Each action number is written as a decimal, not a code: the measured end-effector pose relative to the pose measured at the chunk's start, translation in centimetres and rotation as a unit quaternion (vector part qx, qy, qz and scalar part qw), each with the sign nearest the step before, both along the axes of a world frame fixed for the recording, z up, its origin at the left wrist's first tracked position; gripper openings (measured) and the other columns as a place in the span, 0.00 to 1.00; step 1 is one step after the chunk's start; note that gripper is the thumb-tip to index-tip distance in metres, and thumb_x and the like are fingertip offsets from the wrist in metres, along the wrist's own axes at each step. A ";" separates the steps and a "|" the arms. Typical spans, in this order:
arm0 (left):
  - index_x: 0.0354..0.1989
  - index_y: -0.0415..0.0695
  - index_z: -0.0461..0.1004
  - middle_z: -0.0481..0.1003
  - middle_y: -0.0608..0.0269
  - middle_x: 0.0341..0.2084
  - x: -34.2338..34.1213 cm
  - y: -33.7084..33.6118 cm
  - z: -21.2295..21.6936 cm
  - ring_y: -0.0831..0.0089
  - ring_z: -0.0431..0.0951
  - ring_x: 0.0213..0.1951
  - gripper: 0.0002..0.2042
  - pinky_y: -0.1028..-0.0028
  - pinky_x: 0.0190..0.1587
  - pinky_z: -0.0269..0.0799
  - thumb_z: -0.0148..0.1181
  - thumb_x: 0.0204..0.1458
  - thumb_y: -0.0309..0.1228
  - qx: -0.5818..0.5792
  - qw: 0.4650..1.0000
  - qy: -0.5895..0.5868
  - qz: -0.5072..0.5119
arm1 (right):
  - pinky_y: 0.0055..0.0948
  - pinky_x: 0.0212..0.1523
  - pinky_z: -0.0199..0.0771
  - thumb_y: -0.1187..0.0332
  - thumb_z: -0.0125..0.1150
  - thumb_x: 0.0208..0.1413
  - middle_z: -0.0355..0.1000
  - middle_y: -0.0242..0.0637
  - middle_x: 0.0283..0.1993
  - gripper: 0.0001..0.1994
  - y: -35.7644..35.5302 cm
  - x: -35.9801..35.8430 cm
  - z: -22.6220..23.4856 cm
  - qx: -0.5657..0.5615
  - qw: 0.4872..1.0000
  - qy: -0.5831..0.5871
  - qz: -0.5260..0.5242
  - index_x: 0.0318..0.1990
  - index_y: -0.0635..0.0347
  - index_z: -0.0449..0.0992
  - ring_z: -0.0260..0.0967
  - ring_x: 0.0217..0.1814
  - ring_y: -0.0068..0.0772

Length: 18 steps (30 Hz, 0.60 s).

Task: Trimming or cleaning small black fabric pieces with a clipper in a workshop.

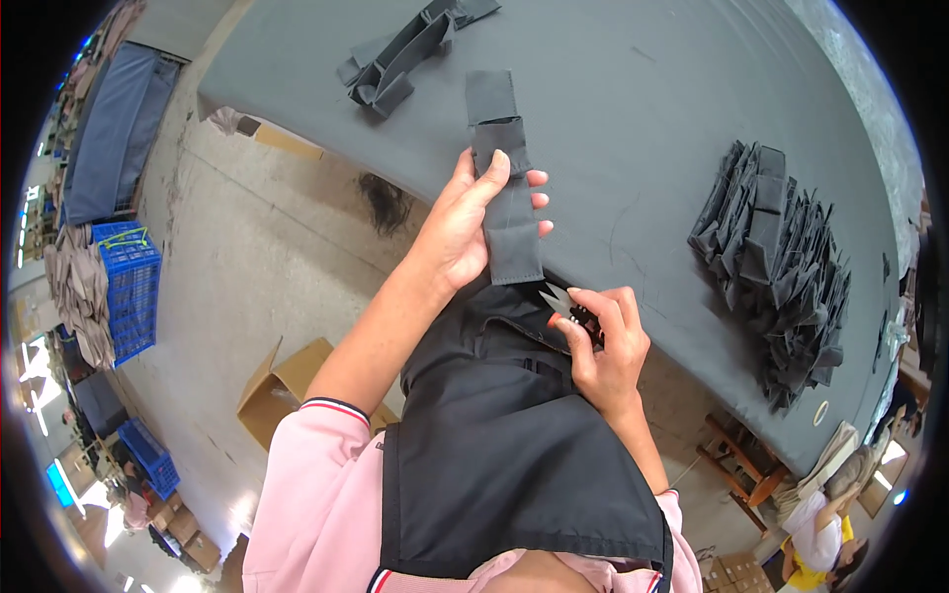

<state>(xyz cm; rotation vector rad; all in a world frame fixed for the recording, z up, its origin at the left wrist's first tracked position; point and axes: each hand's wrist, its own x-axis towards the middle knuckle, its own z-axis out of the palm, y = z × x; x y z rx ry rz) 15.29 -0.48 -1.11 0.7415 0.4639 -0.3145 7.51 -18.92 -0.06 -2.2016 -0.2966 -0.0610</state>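
Observation:
My left hand (474, 212) is closed around a dark grey sewn fabric strip (512, 212), its thumb pressing on a folded part. The strip's upper end reaches over the table, and its lower end hangs at the table's near edge. Just below and to the right, my right hand (610, 341) grips small thread snips (561, 301) with an orange-red part. Their pointed blades are spread apart and aim up-left toward the strip's lower end, without touching it. Part of the snips is hidden by my fingers.
A table (623, 119) with a dark grey cover spreads ahead. On it lie a large pile of folded dark strips (771, 267) at right and a few strips (405, 59) at far left. A cardboard box (282, 385), blue crate (129, 296) and wooden stool (741, 469) stand around. Another person (816, 534) is at lower right.

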 end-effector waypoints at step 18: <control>0.47 0.46 0.60 0.72 0.54 0.41 -0.2 -0.7 0.3 0.68 0.76 0.38 0.14 0.66 0.39 0.78 0.49 0.59 0.39 -0.016 0.997 -0.055 -0.058 | 0.24 0.24 0.59 0.81 0.62 0.36 0.64 0.34 0.25 0.14 2.2 5.2 0.0 0.157 0.967 0.182 0.085 0.35 0.62 0.73 0.58 0.22 0.23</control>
